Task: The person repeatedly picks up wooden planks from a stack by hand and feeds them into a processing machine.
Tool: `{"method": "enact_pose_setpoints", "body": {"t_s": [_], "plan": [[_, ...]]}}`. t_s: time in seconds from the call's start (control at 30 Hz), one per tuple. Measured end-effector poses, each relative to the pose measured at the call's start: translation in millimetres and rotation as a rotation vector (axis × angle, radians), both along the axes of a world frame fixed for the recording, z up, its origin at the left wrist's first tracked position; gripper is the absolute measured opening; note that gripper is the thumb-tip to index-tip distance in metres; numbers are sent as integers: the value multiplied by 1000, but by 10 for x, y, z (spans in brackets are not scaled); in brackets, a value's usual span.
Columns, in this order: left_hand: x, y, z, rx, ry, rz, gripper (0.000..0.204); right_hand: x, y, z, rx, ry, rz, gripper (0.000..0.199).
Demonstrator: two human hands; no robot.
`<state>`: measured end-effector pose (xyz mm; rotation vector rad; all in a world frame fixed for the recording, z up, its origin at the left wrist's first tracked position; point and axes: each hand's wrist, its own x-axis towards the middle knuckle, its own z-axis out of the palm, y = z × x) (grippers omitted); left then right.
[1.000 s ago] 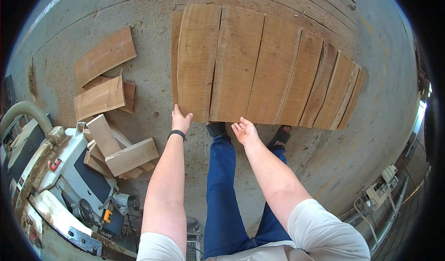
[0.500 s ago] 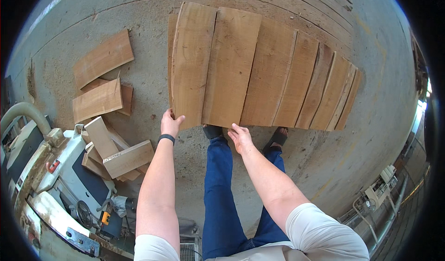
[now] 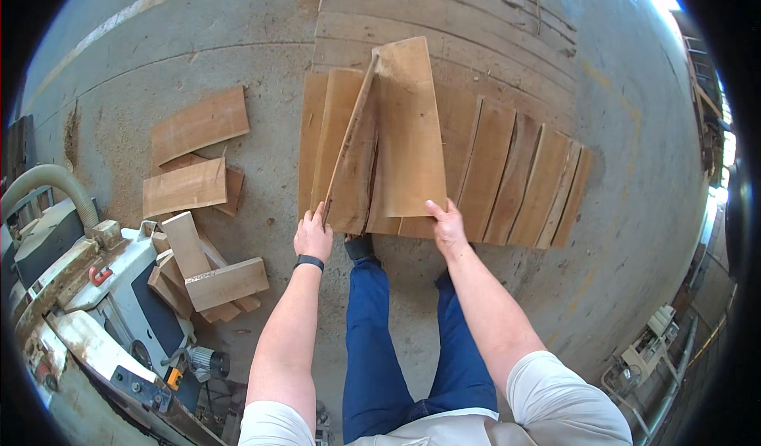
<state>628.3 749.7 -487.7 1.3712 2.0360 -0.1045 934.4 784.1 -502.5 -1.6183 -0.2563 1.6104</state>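
Observation:
My left hand [image 3: 314, 237] is closed on the near end of a wooden board [image 3: 354, 164], which stands tilted with its left edge raised. The near right corner of a second wooden board [image 3: 412, 129] is in my right hand [image 3: 449, 228], thumb on top and the other fingers partly hidden. This board is also lifted at a slant, and the two meet along a dark gap between them. Below them lies a row of flat boards [image 3: 487, 153], side by side and partly covered by the raised pair. A dark wristband [image 3: 310, 261] circles my left wrist.
Loose boards [image 3: 198, 125] lie on the concrete floor at the left, beside a heap of thicker offcuts [image 3: 226, 282]. A machine with a grey hose [image 3: 59, 178] stands at the lower left. Planks [image 3: 444, 18] cover the floor beyond the row. My feet are just under its near edge.
Two boards that lay flat at the row's left have been lifted and tilted against each other. My hands have shifted to the right with them, and the view has moved a little.

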Motion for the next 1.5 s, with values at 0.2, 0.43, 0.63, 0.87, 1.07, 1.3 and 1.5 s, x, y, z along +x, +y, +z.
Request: {"method": "enact_pose_setpoints", "body": {"t_s": [0.2,0.43,0.63,0.87,1.07,1.3,1.5], "plan": [[-292,96,668,77,84,-99,51,605,158,997,195,-763,582,36],[-852,-495,1290,1,-87,-1,41,1268,-967,2227,-71,-930,721,30],[-1358,-772,2127,-219,-282,94,37,1633,-1751,2812,-294,-580,648,23],[-1589,-1704,2676,-72,-575,384,36,1447,-1582,3013,-190,-528,628,27],[-1173,-2522,3475,164,-898,833,37,1245,-1468,3089,-54,-358,474,26],[-452,-3721,4513,401,-1102,1133,45,1305,-1947,3679,37,-167,464,25],[77,-4731,4990,661,-1188,1239,42,1218,-2615,4354,109,220,481,35]]}}
